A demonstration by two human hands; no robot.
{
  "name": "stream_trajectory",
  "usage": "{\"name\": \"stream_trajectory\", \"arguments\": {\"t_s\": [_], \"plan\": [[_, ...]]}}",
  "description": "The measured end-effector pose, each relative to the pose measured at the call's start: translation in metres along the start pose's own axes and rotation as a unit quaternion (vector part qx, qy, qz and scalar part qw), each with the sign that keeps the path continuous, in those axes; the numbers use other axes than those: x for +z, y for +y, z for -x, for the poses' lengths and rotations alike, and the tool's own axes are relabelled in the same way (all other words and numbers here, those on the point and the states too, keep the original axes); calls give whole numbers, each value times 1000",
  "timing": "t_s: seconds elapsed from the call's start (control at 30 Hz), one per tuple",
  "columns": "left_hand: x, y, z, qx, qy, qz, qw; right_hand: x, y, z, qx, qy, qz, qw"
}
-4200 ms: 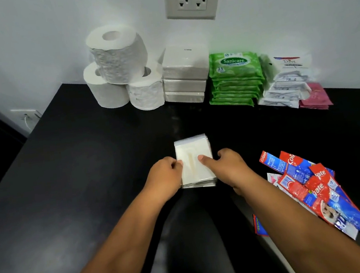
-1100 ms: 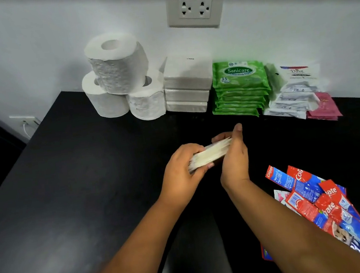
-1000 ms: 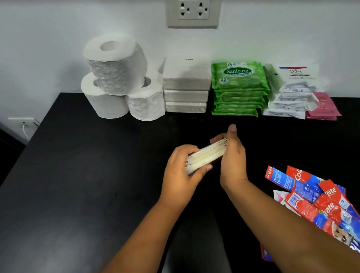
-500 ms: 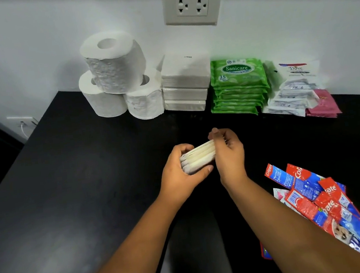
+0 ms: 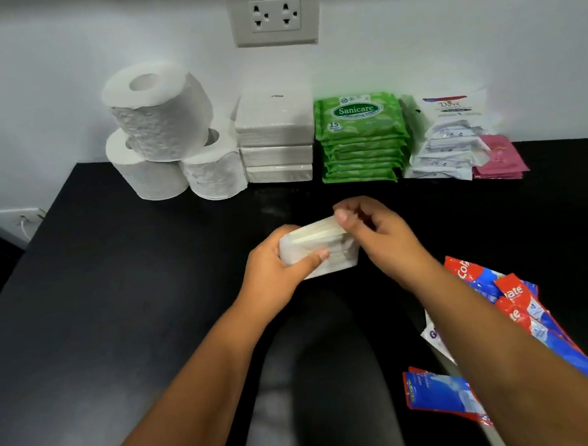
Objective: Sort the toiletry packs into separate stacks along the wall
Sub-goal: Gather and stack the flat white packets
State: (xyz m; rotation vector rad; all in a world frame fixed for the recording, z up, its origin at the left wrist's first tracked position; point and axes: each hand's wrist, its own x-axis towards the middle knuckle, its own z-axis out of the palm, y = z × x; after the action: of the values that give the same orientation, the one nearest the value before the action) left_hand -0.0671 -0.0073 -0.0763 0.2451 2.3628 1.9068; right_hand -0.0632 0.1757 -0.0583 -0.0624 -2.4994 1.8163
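Observation:
My left hand (image 5: 276, 272) grips a bundle of thin white packs (image 5: 319, 247) above the middle of the black table (image 5: 110, 298). My right hand (image 5: 378, 235) pinches the bundle's upper right edge with thumb and fingers. Along the wall stand toilet rolls (image 5: 161, 135), a stack of white tissue packs (image 5: 277, 140), a stack of green Sanicare wipes (image 5: 360, 138), white Dove sachets (image 5: 448, 139) and pink sachets (image 5: 498, 159). A loose heap of red and blue toothpaste sachets (image 5: 514, 307) lies at the right, partly hidden by my right forearm.
A wall socket (image 5: 274, 14) sits above the stacks. The table's left edge runs diagonally beside a dark gap with another low socket (image 5: 22, 213). One blue sachet (image 5: 436, 393) lies near the front right.
The bundle was lifted off the table and turned edge-up between both hands. My right hand went from flat against its end to pinching the top edge.

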Motion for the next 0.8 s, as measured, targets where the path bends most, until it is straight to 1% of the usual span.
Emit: {"name": "stream_trajectory", "arguments": {"t_s": [0.03, 0.07, 0.13, 0.2, 0.23, 0.27, 0.37, 0.47, 0.57, 0.67, 0.73, 0.8], "plan": [[2, 4, -3, 4, -12, -10, 1000, -13, 1, 2, -36, -32, 78, 996], [4, 8, -6, 9, -27, -23, 999, -26, 2, 3, -73, -63, 159, 983], [11, 17, -13, 13, -68, -47, 997, -48, 4, 5, -127, -96, 292, 943], [23, 27, -19, 20, -124, -76, 989, -70, 4, 8, -148, -95, 357, 917], [31, 32, -21, 26, -153, -88, 984, -82, 2, 10, -149, -92, 364, 915], [40, 37, -22, 30, -178, -92, 979, -94, 0, 14, -139, -96, 353, 920], [69, 55, -28, 39, -227, -100, 968, -125, 3, 28, -79, -135, 256, 954], [103, 70, -36, 55, -265, -136, 953, -154, 19, 38, -43, -145, 181, 972], [147, 86, -46, 52, -306, -172, 935, -190, 39, 46, -23, -131, 157, 979], [188, 100, -59, 74, -338, -240, 907, -223, 58, 51, -2, -104, 131, 986], [215, 107, -68, 79, -346, -273, 894, -244, 71, 53, 24, -85, 107, 990], [240, 110, -77, 73, -338, -293, 891, -263, 83, 55, 47, -66, 79, 994]]}}
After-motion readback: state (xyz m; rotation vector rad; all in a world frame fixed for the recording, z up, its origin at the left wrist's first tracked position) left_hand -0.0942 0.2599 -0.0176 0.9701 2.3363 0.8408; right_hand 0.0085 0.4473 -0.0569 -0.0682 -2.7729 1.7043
